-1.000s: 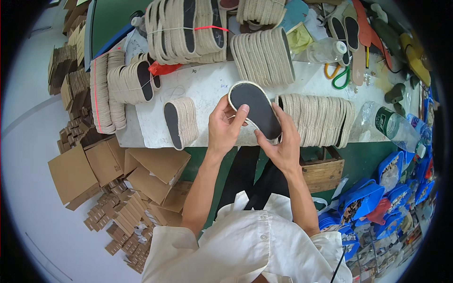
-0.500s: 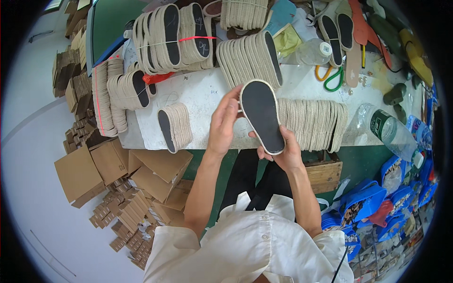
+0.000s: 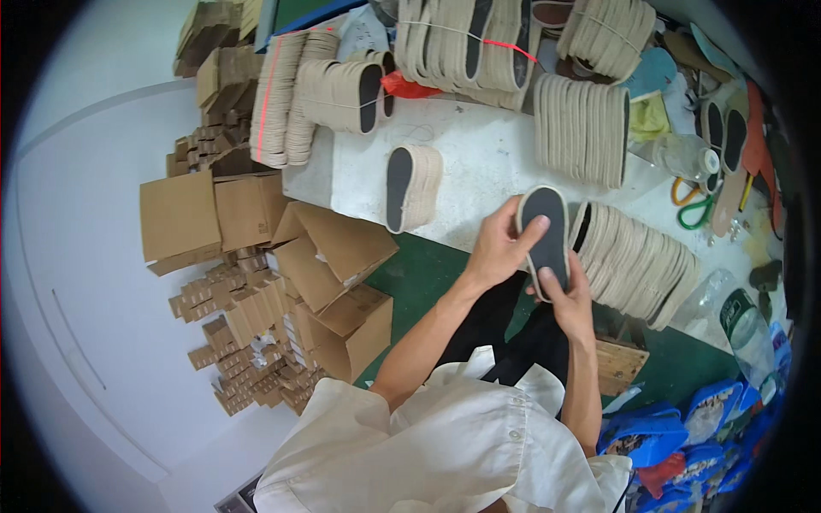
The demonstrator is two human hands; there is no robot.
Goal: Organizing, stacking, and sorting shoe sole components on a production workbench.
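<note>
Both hands hold one shoe sole, with a black face and a pale rope-like edge, upright near the table's front edge. My left hand grips its upper left side, thumb lying on the black face. Lower down, my right hand clasps the right side, its thumb also on the face. Right beside the held sole stands a long row of soles on edge. A short stack of soles rests alone to the left. Behind my hands is another row of soles.
Tied bundles of soles line the back of the white table. Green-handled scissors, a clear jar and a plastic bottle lie right. Cardboard boxes pile up left; blue bins stand lower right.
The view has swung left, so the table appears shifted right. The sole sits lower and straighter, and both thumbs now lie on its black face.
</note>
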